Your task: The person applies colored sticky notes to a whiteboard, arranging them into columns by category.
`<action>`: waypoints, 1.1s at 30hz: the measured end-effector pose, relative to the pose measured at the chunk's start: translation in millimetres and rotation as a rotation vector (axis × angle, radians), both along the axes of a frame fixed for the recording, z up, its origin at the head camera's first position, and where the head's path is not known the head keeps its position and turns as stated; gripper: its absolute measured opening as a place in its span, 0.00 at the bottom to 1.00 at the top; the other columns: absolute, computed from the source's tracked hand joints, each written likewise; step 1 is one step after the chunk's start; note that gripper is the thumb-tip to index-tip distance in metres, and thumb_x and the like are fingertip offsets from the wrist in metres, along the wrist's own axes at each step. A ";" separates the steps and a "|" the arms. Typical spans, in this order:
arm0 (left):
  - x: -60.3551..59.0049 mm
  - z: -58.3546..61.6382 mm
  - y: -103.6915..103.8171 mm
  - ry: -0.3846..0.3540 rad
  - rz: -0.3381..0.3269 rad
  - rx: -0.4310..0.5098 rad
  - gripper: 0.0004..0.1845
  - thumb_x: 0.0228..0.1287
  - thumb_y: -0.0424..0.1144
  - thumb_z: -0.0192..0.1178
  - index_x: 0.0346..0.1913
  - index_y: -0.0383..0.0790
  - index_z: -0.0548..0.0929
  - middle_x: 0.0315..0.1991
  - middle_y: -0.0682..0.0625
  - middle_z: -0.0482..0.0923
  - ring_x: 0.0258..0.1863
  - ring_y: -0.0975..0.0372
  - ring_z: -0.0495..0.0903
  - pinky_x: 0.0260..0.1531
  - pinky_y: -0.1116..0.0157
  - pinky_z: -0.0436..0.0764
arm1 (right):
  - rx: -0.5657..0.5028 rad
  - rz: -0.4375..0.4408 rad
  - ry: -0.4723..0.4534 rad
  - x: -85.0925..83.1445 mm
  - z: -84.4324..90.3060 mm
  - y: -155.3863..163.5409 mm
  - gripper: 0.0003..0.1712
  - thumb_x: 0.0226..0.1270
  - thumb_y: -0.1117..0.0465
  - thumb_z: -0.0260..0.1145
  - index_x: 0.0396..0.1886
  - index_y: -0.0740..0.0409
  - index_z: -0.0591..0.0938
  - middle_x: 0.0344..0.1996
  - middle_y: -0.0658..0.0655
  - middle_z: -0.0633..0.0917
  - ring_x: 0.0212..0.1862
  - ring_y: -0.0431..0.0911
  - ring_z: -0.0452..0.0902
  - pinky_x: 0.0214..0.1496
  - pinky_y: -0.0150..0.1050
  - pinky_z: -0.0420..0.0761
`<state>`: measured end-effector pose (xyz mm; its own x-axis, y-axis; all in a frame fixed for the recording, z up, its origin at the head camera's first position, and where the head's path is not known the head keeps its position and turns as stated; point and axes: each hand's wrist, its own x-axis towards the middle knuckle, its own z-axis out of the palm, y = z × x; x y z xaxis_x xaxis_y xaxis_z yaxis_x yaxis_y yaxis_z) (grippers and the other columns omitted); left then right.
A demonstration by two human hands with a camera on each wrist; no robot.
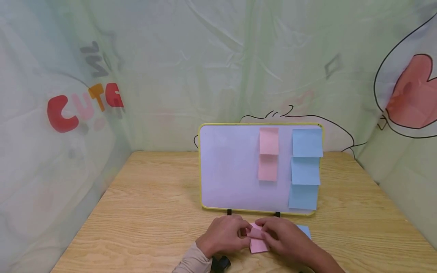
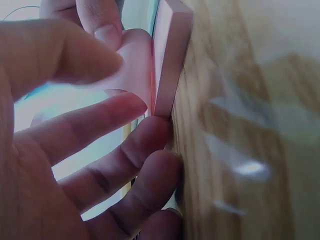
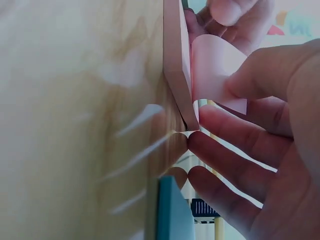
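Note:
A pink sticky-note pad [image 1: 258, 247] lies on the table in front of the whiteboard, its top sheet [image 3: 212, 67] lifted and curled back. My right hand [image 1: 290, 238] pinches the loose part of that sheet between thumb and forefinger. At the pad's left side is my left hand [image 1: 225, 236]. In the left wrist view its thumb [image 2: 95, 62] is blurred and held apart from the forefinger, while other fingertips rest by the pad edge [image 2: 172, 60]. Partly hidden behind the right hand is a blue sticky-note pad [image 1: 305, 230].
A yellow-framed whiteboard [image 1: 232, 167] stands on black feet just beyond the hands. Two pink notes [image 1: 268, 141] hang in one column on it, and three blue notes [image 1: 307, 143] run down its right edge. A black object [image 1: 222, 263] shows by the left wrist.

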<state>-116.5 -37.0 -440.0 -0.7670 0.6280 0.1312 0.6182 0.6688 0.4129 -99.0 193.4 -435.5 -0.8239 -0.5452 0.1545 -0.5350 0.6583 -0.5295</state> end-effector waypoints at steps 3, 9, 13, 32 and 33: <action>0.2 -0.3 0.4 -0.003 0.003 -0.003 0.08 0.62 0.52 0.64 0.40 0.59 0.89 0.28 0.70 0.73 0.27 0.79 0.69 0.24 0.75 0.66 | -0.026 -0.011 -0.023 -0.4 -1.0 0.4 0.10 0.71 0.56 0.66 0.30 0.36 0.79 0.51 0.49 0.86 0.54 0.48 0.81 0.50 0.44 0.80; 0.1 -4.3 0.1 0.049 0.003 0.024 0.06 0.66 0.46 0.64 0.39 0.59 0.91 0.26 0.68 0.74 0.25 0.76 0.68 0.24 0.75 0.65 | -0.049 -0.015 -0.023 0.8 -1.6 0.2 0.07 0.71 0.49 0.66 0.31 0.36 0.81 0.51 0.48 0.86 0.54 0.47 0.81 0.53 0.45 0.80; -0.5 -6.1 1.1 0.077 0.002 0.033 0.06 0.68 0.48 0.64 0.38 0.58 0.91 0.28 0.68 0.77 0.27 0.77 0.70 0.25 0.75 0.66 | -0.040 -0.005 0.044 3.2 -2.3 -1.2 0.06 0.70 0.46 0.67 0.38 0.40 0.86 0.50 0.47 0.86 0.52 0.45 0.81 0.51 0.44 0.80; 3.4 -6.5 5.2 0.056 0.162 0.033 0.13 0.52 0.51 0.75 0.40 0.53 0.90 0.22 0.70 0.73 0.25 0.79 0.69 0.23 0.74 0.67 | -0.211 -0.121 -0.066 1.9 -4.1 -7.9 0.08 0.72 0.47 0.65 0.34 0.40 0.87 0.46 0.47 0.86 0.49 0.45 0.82 0.42 0.37 0.82; 3.2 -6.0 5.3 0.048 0.164 0.034 0.13 0.52 0.51 0.75 0.40 0.53 0.90 0.22 0.70 0.72 0.25 0.79 0.69 0.23 0.74 0.67 | -0.227 -0.124 -0.077 1.9 -3.4 -7.7 0.08 0.72 0.48 0.65 0.33 0.41 0.87 0.46 0.47 0.86 0.48 0.45 0.82 0.40 0.36 0.82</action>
